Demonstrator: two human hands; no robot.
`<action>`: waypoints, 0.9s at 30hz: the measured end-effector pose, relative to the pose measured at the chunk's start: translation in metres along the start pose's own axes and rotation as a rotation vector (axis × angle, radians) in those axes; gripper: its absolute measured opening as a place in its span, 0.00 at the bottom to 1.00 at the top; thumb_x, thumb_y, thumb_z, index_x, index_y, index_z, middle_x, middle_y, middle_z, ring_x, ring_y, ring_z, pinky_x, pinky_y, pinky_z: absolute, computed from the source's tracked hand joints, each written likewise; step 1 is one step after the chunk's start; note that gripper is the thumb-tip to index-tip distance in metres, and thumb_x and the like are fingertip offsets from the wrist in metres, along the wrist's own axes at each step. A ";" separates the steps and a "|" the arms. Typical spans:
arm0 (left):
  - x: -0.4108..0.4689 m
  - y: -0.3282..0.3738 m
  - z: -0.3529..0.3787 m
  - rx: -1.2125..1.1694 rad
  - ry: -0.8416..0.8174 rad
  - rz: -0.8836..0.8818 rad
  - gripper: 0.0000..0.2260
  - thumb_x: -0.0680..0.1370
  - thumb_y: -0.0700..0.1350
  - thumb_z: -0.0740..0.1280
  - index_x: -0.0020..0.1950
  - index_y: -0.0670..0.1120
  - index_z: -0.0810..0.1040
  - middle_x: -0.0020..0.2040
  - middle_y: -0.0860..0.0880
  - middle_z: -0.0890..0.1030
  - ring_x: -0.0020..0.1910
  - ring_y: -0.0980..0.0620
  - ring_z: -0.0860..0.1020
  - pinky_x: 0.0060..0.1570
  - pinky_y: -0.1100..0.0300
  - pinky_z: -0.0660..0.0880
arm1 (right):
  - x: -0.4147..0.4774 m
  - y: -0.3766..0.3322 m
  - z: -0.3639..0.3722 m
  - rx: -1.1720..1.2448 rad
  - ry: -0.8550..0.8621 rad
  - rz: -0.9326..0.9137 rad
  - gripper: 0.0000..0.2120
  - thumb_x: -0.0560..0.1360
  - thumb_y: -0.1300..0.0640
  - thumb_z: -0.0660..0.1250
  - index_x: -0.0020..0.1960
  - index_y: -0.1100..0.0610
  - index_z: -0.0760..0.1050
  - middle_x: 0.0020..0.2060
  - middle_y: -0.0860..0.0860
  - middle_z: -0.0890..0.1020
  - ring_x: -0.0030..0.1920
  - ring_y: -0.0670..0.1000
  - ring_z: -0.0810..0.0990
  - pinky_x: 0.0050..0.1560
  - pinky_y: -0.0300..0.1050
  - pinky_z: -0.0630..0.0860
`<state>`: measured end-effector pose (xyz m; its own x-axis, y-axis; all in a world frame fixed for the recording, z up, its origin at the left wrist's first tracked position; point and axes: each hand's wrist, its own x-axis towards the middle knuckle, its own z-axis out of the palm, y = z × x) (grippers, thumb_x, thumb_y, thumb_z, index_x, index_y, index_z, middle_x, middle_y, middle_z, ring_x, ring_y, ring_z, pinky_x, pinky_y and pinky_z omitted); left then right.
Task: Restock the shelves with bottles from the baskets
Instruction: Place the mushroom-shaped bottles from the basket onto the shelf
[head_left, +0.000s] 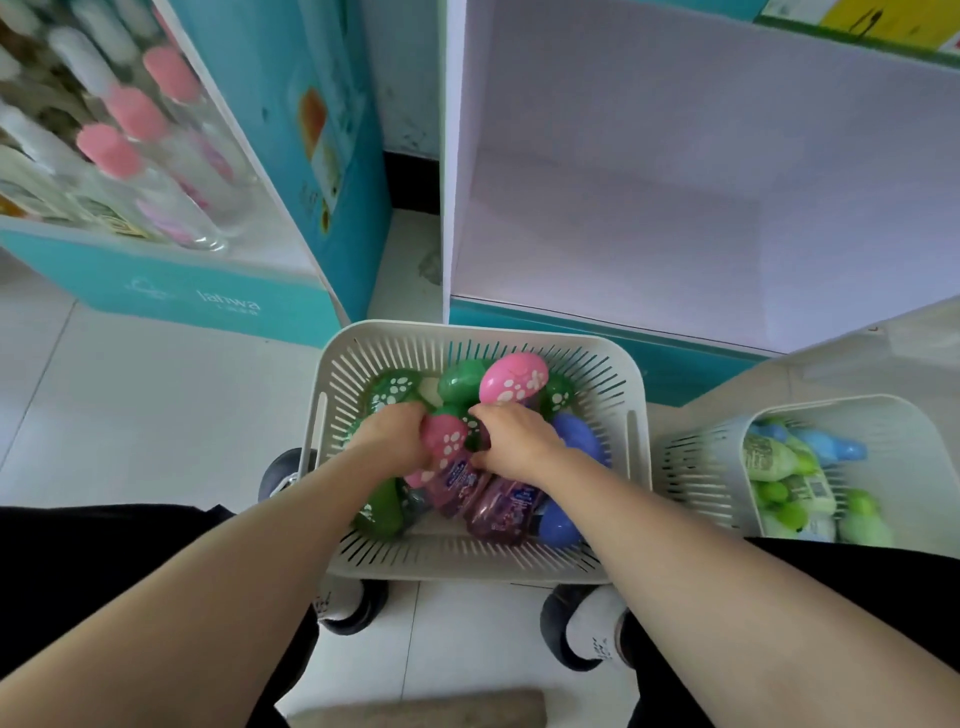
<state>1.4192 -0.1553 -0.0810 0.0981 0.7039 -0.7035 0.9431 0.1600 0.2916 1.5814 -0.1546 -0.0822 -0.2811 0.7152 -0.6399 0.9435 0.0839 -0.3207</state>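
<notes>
**Both hands down in the bottle basket, in front of the white shelf**

Head view: a person crouches or sits over a white basket (597, 374) with slotted walls, which stands on the tiled floor (156, 415) between their shoes (348, 608). Both bare forearms reach forward into it.

The left hand (395, 436) has its fingers curled round the left side of a pink-capped bottle (444, 441) with white paw spots on the cap. This bottle lies near the middle of the pile, cap pointing away from the person and purple body toward them. The right hand (514, 441) is just on the other side of the same cap, knuckles up and fingers curled down into the pile. The thumb is near the bottle's neck. Cannot tell whether it grips that bottle, another one, or nothing; the fingertips are hidden.

More bottles fill the basket. A second pink cap (514, 376) sits at the far side, green caps (395, 387) to its left, blue bottles (558, 525) at the right wall, and another purple bottle body (498, 509) lies near the person.

Just beyond the basket is a white shelf compartment (675, 208), open toward the camera, with a teal strip along its bottom front edge. To the right, near the first basket, stands a second basket (691, 467) of the same kind. It holds pale green bottles (779, 457) with green and blue caps.

On the left is a teal display shelf (171, 296). The clear bottles with pink caps (130, 114) on it are blurred.
</notes>
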 end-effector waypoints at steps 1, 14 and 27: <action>0.000 0.001 -0.002 -0.015 0.014 0.026 0.16 0.71 0.40 0.69 0.58 0.46 0.76 0.50 0.48 0.80 0.48 0.49 0.79 0.48 0.56 0.77 | 0.003 -0.001 0.002 0.025 -0.010 0.007 0.27 0.69 0.51 0.73 0.65 0.55 0.70 0.60 0.55 0.77 0.59 0.59 0.76 0.54 0.55 0.76; 0.019 -0.025 -0.053 -0.153 -0.153 0.136 0.37 0.68 0.35 0.75 0.74 0.44 0.62 0.66 0.43 0.74 0.62 0.44 0.74 0.63 0.52 0.71 | 0.012 -0.001 -0.010 0.480 0.014 0.138 0.30 0.64 0.46 0.78 0.62 0.53 0.74 0.59 0.50 0.79 0.58 0.53 0.78 0.57 0.46 0.73; 0.000 -0.039 -0.012 0.631 -0.231 0.237 0.26 0.71 0.45 0.74 0.67 0.50 0.71 0.58 0.49 0.78 0.57 0.49 0.77 0.52 0.58 0.75 | 0.003 0.007 -0.019 0.579 0.074 0.194 0.33 0.62 0.44 0.78 0.63 0.53 0.73 0.57 0.48 0.80 0.56 0.51 0.78 0.58 0.50 0.75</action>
<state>1.3789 -0.1533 -0.0846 0.3226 0.4945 -0.8071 0.8851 -0.4598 0.0721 1.5903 -0.1388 -0.0725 -0.0815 0.7274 -0.6814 0.7217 -0.4284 -0.5437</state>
